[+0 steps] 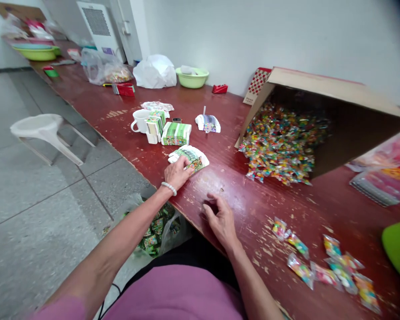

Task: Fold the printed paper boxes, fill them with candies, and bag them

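My left hand (pixel 179 172), with a beaded bracelet at the wrist, rests on a fanned stack of flat green-and-white cartons (pixel 200 161). Its fingers are curled against the top carton. Just above the red table, my right hand (pixel 222 218) holds nothing, its thumb and fingers apart. Beyond the left hand lies a banded bundle of green cartons (pixel 176 134), with another bundle (pixel 156 123) upright beside a white mug (pixel 140 121). Several small clear packets of colourful candy (pixel 300 269) are scattered to the right of my right hand.
A tipped cardboard box (pixel 336 80) spills many candy packets (pixel 283 146) onto the table (pixel 220 186). Purple cartons (pixel 208 123) and a green basin (pixel 192 79) stand farther back. Under the table edge is a bag of filled green packs (pixel 156 229). A white stool (pixel 42 124) stands left.
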A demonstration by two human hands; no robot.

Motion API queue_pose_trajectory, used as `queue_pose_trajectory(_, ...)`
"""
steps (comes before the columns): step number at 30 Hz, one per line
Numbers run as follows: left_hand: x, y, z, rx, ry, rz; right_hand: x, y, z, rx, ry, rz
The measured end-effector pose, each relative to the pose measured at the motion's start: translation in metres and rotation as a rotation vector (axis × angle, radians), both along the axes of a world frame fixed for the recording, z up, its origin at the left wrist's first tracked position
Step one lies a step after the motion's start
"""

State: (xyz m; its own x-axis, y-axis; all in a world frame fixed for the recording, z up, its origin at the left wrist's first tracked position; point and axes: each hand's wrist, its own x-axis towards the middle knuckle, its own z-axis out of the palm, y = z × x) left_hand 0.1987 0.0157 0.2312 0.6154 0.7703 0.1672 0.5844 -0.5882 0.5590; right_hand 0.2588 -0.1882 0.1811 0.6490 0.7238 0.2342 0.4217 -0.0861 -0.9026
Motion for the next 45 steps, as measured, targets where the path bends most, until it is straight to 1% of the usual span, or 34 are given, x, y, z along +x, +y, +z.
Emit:
queue_pose_trajectory(2,-0.016,-0.013,0.004,-0.097,-0.056,-0.04,0.001,0.001,0.007,0.101,0.308,-0.089)
queue_pose_trajectory(3,-0.026,-0.022,0.005,-0.154,-0.083,-0.079,0.0,0.001,0.012,0.152,0.445,-0.112)
queue_pose_trajectory(4,-0.037,-0.032,0.007,-0.208,-0.101,-0.117,-0.001,0.001,0.019,0.196,0.552,-0.114)
queue_pose_trajectory(5,-0.048,-0.043,0.009,-0.295,-0.123,-0.174,-0.004,0.0,0.026,0.229,0.626,-0.097)
queue_pose_trajectory(7,-0.069,-0.064,0.012,-0.77,-0.237,-0.319,-0.011,-0.002,0.04,0.27,0.722,-0.022)
queue_pose_trajectory(9,-0.084,-0.081,0.014,-1.213,-0.267,-0.487,-0.018,-0.005,0.05,0.271,0.798,0.072)
queue_pose_trajectory(10,-0.088,-0.087,0.014,-1.402,-0.281,-0.571,-0.021,-0.006,0.054,0.257,0.822,0.116)
queue_pose_trajectory(11,-0.091,-0.092,0.014,-1.55,-0.295,-0.654,-0.023,-0.008,0.057,0.24,0.834,0.162)
queue_pose_trajectory(12,-0.092,-0.096,0.014,-1.657,-0.313,-0.728,-0.025,-0.011,0.059,0.226,0.839,0.208)
queue_pose_trajectory(13,-0.092,-0.1,0.013,-1.729,-0.331,-0.79,-0.026,-0.013,0.061,0.218,0.843,0.252)
queue_pose_trajectory(15,-0.089,-0.105,0.012,-1.808,-0.363,-0.864,-0.027,-0.018,0.066,0.22,0.869,0.334)
queue_pose_trajectory(16,-0.088,-0.108,0.012,-1.829,-0.379,-0.876,-0.027,-0.021,0.069,0.224,0.888,0.366)
queue_pose_trajectory(18,-0.085,-0.112,0.013,-1.829,-0.413,-0.861,-0.027,-0.025,0.076,0.215,0.899,0.401)
queue_pose_trajectory(21,-0.083,-0.116,0.017,-1.736,-0.412,-0.831,-0.029,-0.03,0.086,0.168,0.833,0.422)
queue_pose_trajectory(23,-0.084,-0.117,0.021,-1.704,-0.403,-0.802,-0.031,-0.032,0.09,0.151,0.795,0.437)
queue_pose_trajectory(27,-0.089,-0.115,0.025,-1.634,-0.371,-0.739,-0.034,-0.033,0.094,0.153,0.784,0.435)
queue_pose_trajectory(29,-0.09,-0.116,0.026,-1.562,-0.351,-0.71,-0.036,-0.033,0.092,0.168,0.799,0.402)
queue_pose_trajectory(30,-0.089,-0.118,0.027,-1.528,-0.366,-0.675,-0.037,-0.033,0.09,0.169,0.814,0.383)
queue_pose_trajectory(34,-0.083,-0.129,0.026,-1.45,-0.478,-0.463,-0.041,-0.031,0.076,0.131,0.863,0.294)
queue_pose_trajectory(36,-0.078,-0.133,0.025,-1.404,-0.488,-0.404,-0.041,-0.03,0.068,0.125,0.809,0.2)
queue_pose_trajectory(39,-0.075,-0.132,0.023,-1.217,-0.445,-0.375,-0.038,-0.028,0.06,0.157,0.675,0.079)
queue_pose_trajectory(41,-0.076,-0.13,0.022,-1.09,-0.44,-0.347,-0.033,-0.027,0.059,0.169,0.599,0.052)
queue_pose_trajectory(42,-0.077,-0.129,0.021,-1.054,-0.464,-0.317,-0.03,-0.027,0.059,0.166,0.567,0.049)
queue_pose_trajectory(45,-0.081,-0.132,0.021,-1.012,-0.6,-0.194,-0.028,-0.028,0.06,0.187,0.527,0.033)
